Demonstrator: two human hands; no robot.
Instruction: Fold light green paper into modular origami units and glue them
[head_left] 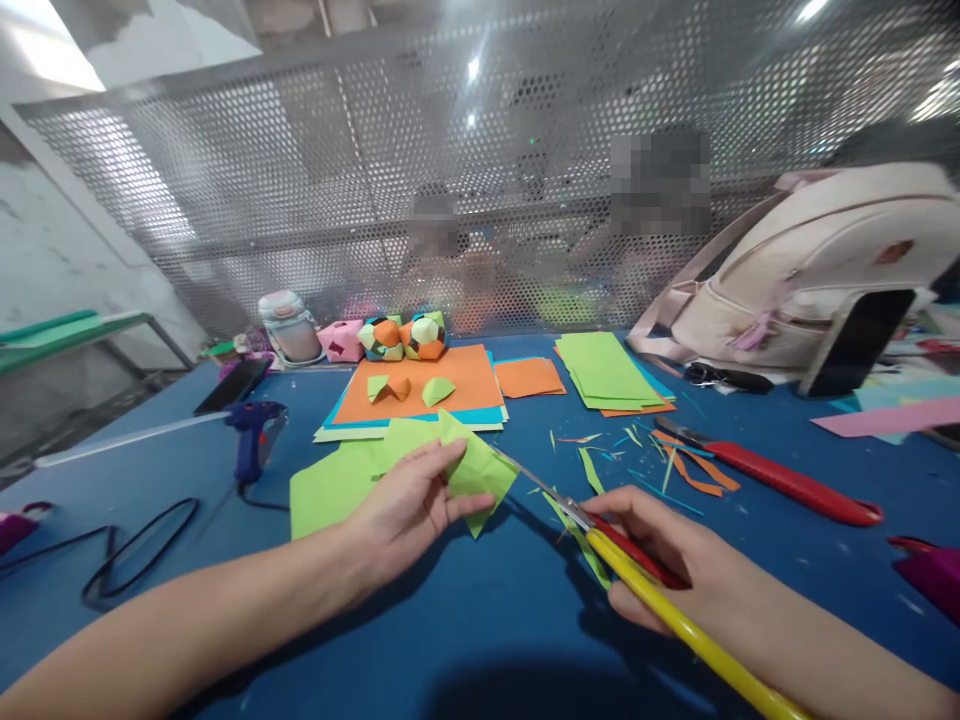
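Note:
My left hand (415,497) pinches a piece of light green paper (480,475) with creases and pointed corners, above the blue tabletop. In my right hand (679,555) is a pair of scissors (637,585) with one red and one yellow handle. Their slim blades reach toward the paper's right corner; whether they touch it I cannot tell. Below the left hand lies a larger light green sheet (322,495). Green paper strips (592,560) lie under the scissors, and thin coloured offcuts (626,450) are scattered beyond them.
A glue gun (251,440) with a cord stands at left. Folded paper balls (382,338), a bottle (291,330) and orange sheets (457,375) are at the back. Right of them are a green paper stack (604,370), a red-handled tool (787,480), a phone (855,340) and a backpack (825,250).

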